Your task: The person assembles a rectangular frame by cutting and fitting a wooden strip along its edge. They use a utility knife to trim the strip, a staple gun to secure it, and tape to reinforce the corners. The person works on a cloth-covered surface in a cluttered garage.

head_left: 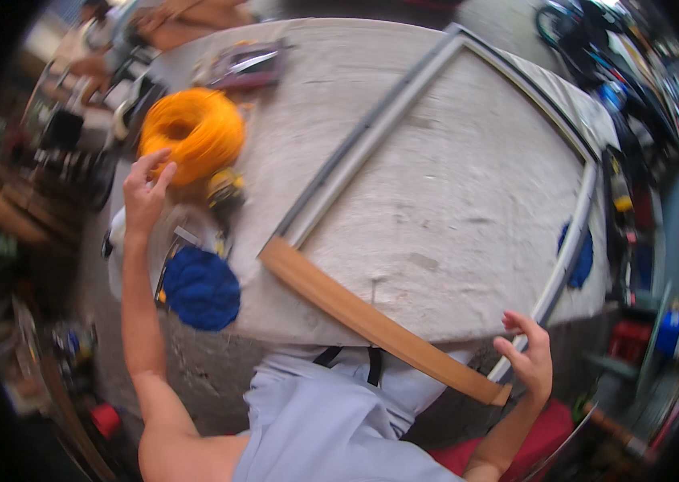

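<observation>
Fingers of the left hand (145,191) spread open, touching the orange cord coil (193,132); right hand (530,359) half-curled beside the wooden strip (371,324) on the frame (572,241), gripping nothing.

— Surface under inspection?

— A workbench (452,201) with a pale, worn cloth cover, filling the centre of the frame.

— Items lying directly on it?

— A grey frame (371,136) of metal bars spans the centre and right, with a tan wooden strip (371,321) along its lower edge. An orange coil of cord (195,128) sits upper left, and a blue bundle (201,289) lower left. A small yellow and black tool (225,191) lies just below the coil. Flat tool case (244,66) at the top.
</observation>
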A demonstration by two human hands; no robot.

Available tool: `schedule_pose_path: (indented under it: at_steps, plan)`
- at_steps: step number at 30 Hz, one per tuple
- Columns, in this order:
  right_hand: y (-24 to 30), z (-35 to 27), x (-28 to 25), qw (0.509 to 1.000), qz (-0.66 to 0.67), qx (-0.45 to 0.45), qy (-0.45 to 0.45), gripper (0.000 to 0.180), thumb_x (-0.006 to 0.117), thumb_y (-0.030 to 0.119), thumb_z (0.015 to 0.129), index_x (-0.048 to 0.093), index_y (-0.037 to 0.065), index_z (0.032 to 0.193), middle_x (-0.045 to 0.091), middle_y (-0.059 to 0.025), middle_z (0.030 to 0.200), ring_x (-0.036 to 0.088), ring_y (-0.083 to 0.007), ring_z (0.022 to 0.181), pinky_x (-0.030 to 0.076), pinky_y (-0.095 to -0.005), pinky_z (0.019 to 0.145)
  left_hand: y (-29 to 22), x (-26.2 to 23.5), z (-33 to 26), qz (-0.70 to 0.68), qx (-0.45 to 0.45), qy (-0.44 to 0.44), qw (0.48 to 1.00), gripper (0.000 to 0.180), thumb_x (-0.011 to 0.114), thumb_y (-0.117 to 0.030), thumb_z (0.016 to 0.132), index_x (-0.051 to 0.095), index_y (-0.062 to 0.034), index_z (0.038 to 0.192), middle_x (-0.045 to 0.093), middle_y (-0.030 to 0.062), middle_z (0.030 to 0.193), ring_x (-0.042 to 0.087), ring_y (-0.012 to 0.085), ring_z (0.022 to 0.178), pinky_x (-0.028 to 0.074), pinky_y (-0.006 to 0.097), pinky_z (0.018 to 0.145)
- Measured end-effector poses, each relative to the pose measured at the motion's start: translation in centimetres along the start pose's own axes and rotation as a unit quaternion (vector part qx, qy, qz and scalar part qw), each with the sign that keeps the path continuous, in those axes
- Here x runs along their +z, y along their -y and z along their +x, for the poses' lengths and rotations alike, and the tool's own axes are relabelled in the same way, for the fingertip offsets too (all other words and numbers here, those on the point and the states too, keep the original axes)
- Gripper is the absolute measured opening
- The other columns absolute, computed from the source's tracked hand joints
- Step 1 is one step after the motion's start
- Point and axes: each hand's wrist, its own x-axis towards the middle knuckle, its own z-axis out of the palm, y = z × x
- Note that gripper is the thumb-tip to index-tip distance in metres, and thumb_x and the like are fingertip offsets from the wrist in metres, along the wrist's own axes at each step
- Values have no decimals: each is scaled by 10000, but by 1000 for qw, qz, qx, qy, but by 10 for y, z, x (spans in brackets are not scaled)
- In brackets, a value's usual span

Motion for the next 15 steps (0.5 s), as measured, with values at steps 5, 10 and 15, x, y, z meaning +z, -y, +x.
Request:
schedule_pose_path:
  at_steps: [5,10,15]
  plan:
    - [0,4,-3,999,9,-35,4,495,758,278,764,610,-12,1137,651,-139,986,617,-247,932,473,-348,851,0,61,88,52,187,138,971,386,676,-235,839,623,-22,1156,622,148,1160,562,300,1110,416,382,968]
    - [-35,-46,-2,995,59,14,-74,528,737,353,786,605,-16,1140,647,-150,957,619,-256,905,484,-357,816,-13,140,151,98,291,253,917,438,639,-249,858,567,-19,1223,578,167,1217,509,353,1153,378,415,1007]
    - [-64,-148,-5,964,110,135,-199,497,742,320,783,623,-20,1125,661,-149,951,630,-236,894,499,-349,796,-96,216,142,88,375,284,878,445,642,-273,857,576,-18,1215,588,170,1205,522,345,1141,389,408,997]
